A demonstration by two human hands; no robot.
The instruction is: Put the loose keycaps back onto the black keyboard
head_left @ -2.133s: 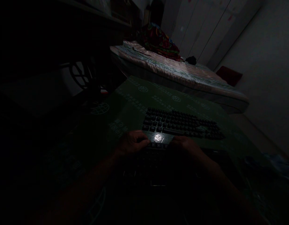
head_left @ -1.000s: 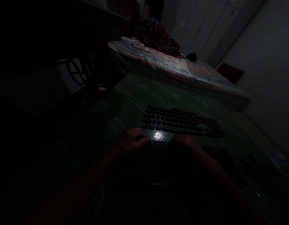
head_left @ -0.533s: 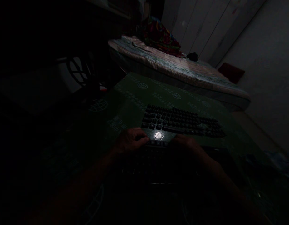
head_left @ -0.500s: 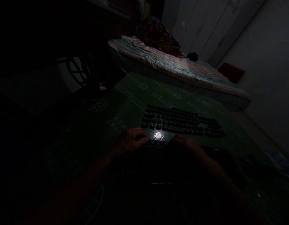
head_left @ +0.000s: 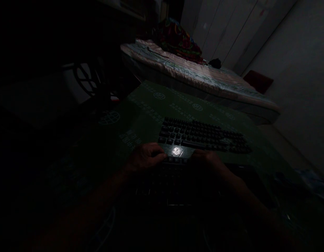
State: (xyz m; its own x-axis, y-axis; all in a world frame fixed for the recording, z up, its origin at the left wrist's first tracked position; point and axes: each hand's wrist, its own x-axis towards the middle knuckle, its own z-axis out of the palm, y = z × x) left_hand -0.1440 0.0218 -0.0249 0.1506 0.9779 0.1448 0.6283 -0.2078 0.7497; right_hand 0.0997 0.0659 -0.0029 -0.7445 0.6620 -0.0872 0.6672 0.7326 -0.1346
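A dark keyboard (head_left: pixel 156 182) lies in front of me, with a short row of keys showing along its far edge. At that edge, my left hand (head_left: pixel 146 157) is closed, its fingers curled over the keyboard's far left part and the thumb near the keys. My right hand (head_left: pixel 210 161) bends over the same edge further right, fingers pressed together; shadow hides what is under them. Just beyond, black keycaps (head_left: pixel 195 144) are spread in a keyboard-shaped layout, with green showing between them. Deep shadow covers most of the near keyboard.
The green table (head_left: pixel 135 108) carries pale printed globes and lettering. Behind it stands a bed (head_left: pixel 214 78) with a dark red patterned cloth (head_left: pixel 177 40) on top. A dark spoked wheel (head_left: pixel 85 78) is at left. Some bluish cloth-like stuff (head_left: pixel 311 182) lies at the right.
Both hands stay at the keyboard's far edge with almost no movement. The whole view has shifted very slightly.
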